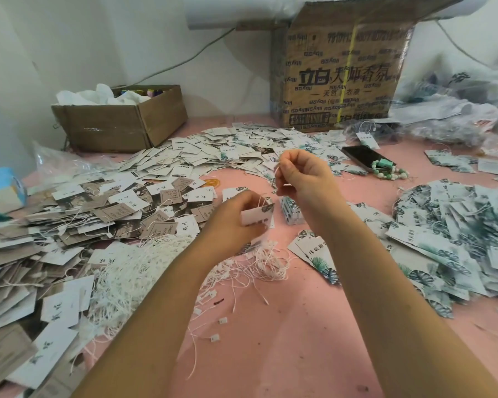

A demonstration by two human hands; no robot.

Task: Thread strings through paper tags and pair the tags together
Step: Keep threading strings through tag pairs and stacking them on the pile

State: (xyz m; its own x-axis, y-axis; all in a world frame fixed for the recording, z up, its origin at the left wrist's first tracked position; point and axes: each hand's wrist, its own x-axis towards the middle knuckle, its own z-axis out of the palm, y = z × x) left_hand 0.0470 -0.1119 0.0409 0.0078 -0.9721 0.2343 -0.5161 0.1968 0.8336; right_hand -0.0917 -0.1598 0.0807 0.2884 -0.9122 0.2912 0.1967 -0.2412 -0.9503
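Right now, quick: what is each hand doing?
Left hand: closed, holding a paper tag.
Right hand: closed, pinching a white string.

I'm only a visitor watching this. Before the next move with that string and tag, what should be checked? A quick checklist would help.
1. Grip of the left hand on the tag: ok.
2. Pinch of the right hand on the string, raised above the tag: ok.
3. String passed through the tag's hole: cannot tell, the hole is too small to see.
4. Second tag in the grip for pairing: cannot tell.
5. Supply of loose strings lying just below the hands: ok.
6. Pile of leaf-printed tags beside the right arm: ok.
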